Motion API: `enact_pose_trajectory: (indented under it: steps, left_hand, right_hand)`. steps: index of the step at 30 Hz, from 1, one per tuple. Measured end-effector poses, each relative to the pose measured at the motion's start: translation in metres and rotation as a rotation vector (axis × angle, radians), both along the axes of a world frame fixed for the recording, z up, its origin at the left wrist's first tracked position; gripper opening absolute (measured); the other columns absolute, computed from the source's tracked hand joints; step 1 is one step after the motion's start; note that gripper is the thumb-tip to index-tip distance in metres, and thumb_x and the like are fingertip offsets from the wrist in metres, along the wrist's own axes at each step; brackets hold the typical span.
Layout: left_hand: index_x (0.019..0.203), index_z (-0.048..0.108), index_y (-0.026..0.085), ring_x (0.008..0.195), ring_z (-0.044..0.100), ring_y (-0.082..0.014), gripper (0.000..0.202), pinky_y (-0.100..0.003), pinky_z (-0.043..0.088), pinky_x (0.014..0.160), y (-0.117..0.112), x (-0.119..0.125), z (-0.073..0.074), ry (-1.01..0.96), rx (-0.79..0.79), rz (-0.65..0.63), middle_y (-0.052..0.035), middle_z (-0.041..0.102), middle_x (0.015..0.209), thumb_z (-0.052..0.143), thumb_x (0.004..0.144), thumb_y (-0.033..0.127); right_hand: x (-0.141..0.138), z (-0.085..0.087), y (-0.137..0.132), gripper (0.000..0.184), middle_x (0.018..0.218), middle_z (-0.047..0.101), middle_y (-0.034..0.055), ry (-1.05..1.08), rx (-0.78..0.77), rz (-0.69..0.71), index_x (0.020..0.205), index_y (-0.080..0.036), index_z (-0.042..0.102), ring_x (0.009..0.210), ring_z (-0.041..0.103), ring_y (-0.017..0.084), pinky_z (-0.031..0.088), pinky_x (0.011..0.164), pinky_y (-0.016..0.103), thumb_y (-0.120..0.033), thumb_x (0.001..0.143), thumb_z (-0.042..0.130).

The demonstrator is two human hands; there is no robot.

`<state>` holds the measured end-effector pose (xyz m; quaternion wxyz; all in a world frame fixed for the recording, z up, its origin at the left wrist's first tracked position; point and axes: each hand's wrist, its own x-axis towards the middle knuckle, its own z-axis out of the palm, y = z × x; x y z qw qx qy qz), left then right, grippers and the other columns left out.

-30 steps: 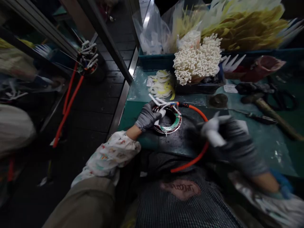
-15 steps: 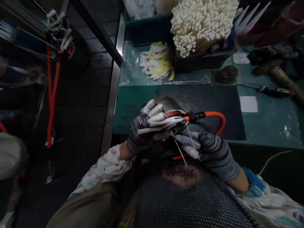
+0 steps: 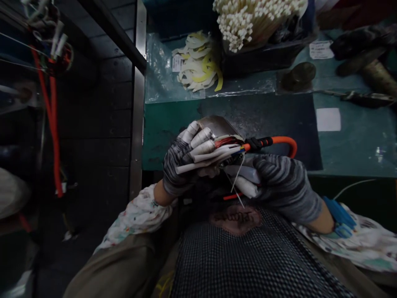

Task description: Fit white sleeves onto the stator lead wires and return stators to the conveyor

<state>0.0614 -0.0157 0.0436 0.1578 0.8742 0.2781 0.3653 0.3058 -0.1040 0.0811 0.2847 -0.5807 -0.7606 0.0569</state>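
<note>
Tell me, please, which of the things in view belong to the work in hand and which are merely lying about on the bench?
In hand:
left hand gripping the wound coil
white sleeved wires
orange cable
right hand at the thin white tie

Lying about:
bundle of white sticks
pale curled strips
dark disc
white label
green bench

Both hands hid most of the wound coil (image 3: 221, 128); the white tube bundle (image 3: 248, 18) ran off the far edge.
</note>
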Motion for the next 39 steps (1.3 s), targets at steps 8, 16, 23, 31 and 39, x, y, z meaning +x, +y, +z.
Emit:
enact_pose_trajectory:
  steps: [8, 16, 23, 31, 39]
  left_hand:
    - [0.14, 0.068, 0.03, 0.151, 0.056, -0.0342, 0.042, -0.053, 0.054, 0.126, 0.013, 0.021, 0.016, 0.028, -0.122, -0.021, -0.0055, 0.07, 0.151, 0.07, 0.103, 0.049]
    - [0.133, 0.074, 0.026, 0.144, 0.063, -0.0352, 0.035, -0.054, 0.048, 0.128, 0.037, 0.071, 0.058, 0.187, -0.302, -0.006, -0.0045, 0.076, 0.141, 0.071, 0.103, 0.042]
    - [0.123, 0.078, 0.022, 0.11, 0.077, -0.0256, 0.025, -0.037, 0.062, 0.102, 0.052, 0.095, 0.073, 0.292, -0.317, 0.013, -0.0037, 0.08, 0.122, 0.067, 0.105, 0.036]
    - [0.117, 0.081, 0.022, 0.09, 0.076, -0.0285, 0.038, -0.042, 0.065, 0.089, 0.075, 0.119, 0.076, 0.485, -0.349, 0.067, -0.0079, 0.081, 0.103, 0.068, 0.102, 0.055]
    - [0.113, 0.08, 0.021, 0.08, 0.074, -0.0243, 0.047, -0.036, 0.062, 0.084, 0.087, 0.125, 0.069, 0.53, -0.217, 0.045, -0.0069, 0.08, 0.091, 0.059, 0.104, 0.062]
  right_hand:
    - [0.022, -0.01, -0.01, 0.023, 0.1, 0.085, 0.0053, 0.12, -0.133, -0.073, 0.11, -0.028, 0.081, 0.088, 0.082, 0.029, 0.069, 0.082, 0.044, -0.043, 0.101, 0.066]
    - [0.043, 0.004, 0.0, 0.043, 0.088, 0.083, 0.0093, -0.038, -0.173, -0.142, 0.104, -0.024, 0.083, 0.076, 0.079, 0.032, 0.059, 0.064, 0.044, -0.057, 0.105, 0.056]
    - [0.051, 0.005, 0.005, 0.041, 0.078, 0.079, 0.007, -0.102, -0.061, -0.144, 0.095, -0.024, 0.083, 0.068, 0.074, 0.026, 0.055, 0.062, 0.04, -0.052, 0.106, 0.056]
    - [0.061, -0.02, 0.018, 0.045, 0.095, 0.081, 0.0092, -0.198, -0.125, -0.267, 0.119, -0.027, 0.081, 0.082, 0.072, 0.028, 0.052, 0.068, 0.043, -0.059, 0.105, 0.052]
    - [0.059, -0.025, 0.024, 0.041, 0.092, 0.082, 0.01, -0.229, -0.055, -0.26, 0.109, -0.023, 0.082, 0.074, 0.072, 0.03, 0.052, 0.063, 0.043, -0.052, 0.105, 0.053]
